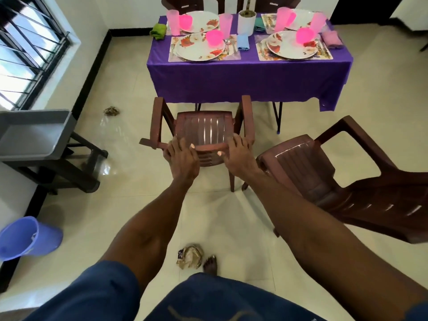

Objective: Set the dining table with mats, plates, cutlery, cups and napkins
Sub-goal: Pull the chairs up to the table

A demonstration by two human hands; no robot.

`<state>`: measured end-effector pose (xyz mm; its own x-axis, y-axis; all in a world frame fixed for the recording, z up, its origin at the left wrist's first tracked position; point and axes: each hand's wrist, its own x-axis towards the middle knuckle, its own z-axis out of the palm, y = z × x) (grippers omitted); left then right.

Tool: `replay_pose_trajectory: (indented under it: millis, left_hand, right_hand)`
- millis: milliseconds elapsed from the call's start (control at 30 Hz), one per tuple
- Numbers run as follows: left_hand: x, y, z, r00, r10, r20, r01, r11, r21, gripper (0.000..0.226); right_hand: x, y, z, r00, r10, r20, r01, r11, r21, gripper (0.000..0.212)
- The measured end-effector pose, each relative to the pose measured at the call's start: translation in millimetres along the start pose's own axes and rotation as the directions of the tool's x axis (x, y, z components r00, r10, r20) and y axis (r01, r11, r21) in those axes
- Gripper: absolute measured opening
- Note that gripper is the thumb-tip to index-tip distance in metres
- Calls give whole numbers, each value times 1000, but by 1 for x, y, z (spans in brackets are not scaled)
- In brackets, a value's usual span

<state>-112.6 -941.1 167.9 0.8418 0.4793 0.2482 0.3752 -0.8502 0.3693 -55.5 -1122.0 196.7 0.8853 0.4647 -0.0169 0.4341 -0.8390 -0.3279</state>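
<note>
Gripping: the top of the backrest of a brown plastic chair (203, 133) is held by both hands, left hand (181, 156) and right hand (238, 156), fingers curled over its rim, thumbs on the near side.
Chair position: it is set just in front of the dining table (250, 77), seat facing the table, legs on the tiled floor.
Table state: four floral plates are laid on mats; the nearest left plate (199, 48) and nearest right plate (291, 45) each carry a pink cup. Cutlery and folded napkins are seen beside them; the setting is judged essentially complete.
Second chair: another chair (347, 179) is tilted close to the right forearm.
Risk 1: the purple tablecloth (231, 84) could be caught by the armrests if the chair is pushed in, dragging plates and cups.
Risk 2: crumpled paper (191, 257) by the bare foot could cause a slip.
</note>
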Motion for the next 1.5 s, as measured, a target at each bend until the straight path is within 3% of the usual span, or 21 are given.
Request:
replay_pose_trajectory:
  millis: [67,167,333,467,600,700,767,867,967,1033,1100,1200,1300,1367,1433,1500]
  left_hand:
    - [-35,30,7,999,41,-36,-44,996,-75,40]
    - [-83,89,22,999,39,34,-32,985,-169,51]
    - [-169,225,55,986,166,14,-148,908,-392,55]
    - [-239,330,81,952,271,140,-178,866,-466,49]
    - [-293,428,82,925,287,250,-122,846,-520,34]
    - [-307,484,79,892,315,326,-86,824,-560,29]
    - [-310,516,86,825,338,452,-38,832,-553,40]
    - [-307,550,108,646,416,640,-101,878,-468,65]
    - [-311,571,117,463,401,791,-50,902,-428,63]
    - [-313,576,122,419,361,833,-172,932,-318,61]
    - [-318,580,127,513,311,800,-268,943,-194,48]
    - [-327,582,128,655,269,706,-274,955,-110,27]
    - [-339,585,126,753,226,618,-286,958,-2,16]
    - [-349,593,127,805,175,566,-318,934,163,19]
    - [-365,606,126,864,31,502,-234,908,347,21]
    - [-380,617,125,887,-142,440,-52,915,399,22]
  right_hand:
    - [-24,15,-4,999,-5,-51,6,1000,17,58]
    - [-65,57,-19,990,63,-126,-57,997,50,46]
    - [-166,182,-60,982,89,-166,-98,994,-43,33]
    - [-249,263,-110,947,278,-159,-255,955,149,53]
    - [-315,345,-147,906,392,-162,-361,913,190,32]
    - [-338,405,-164,877,452,-162,-411,881,235,35]
    - [-343,444,-174,894,428,-130,-400,895,196,32]
    - [-336,495,-183,957,290,4,-290,957,-24,33]
    - [-321,534,-188,965,190,180,-158,972,-175,47]
    - [-314,548,-186,964,156,215,-104,967,-235,46]
    - [-307,563,-178,965,135,223,-74,962,-264,40]
    - [-296,573,-172,973,110,204,-36,941,-336,30]
    - [-301,573,-179,982,-27,189,99,920,-378,29]
    - [-308,576,-182,985,-96,147,148,905,-399,26]
    - [-314,577,-187,981,-131,144,183,872,-453,19]
    - [-323,578,-190,971,-165,173,233,818,-526,16]
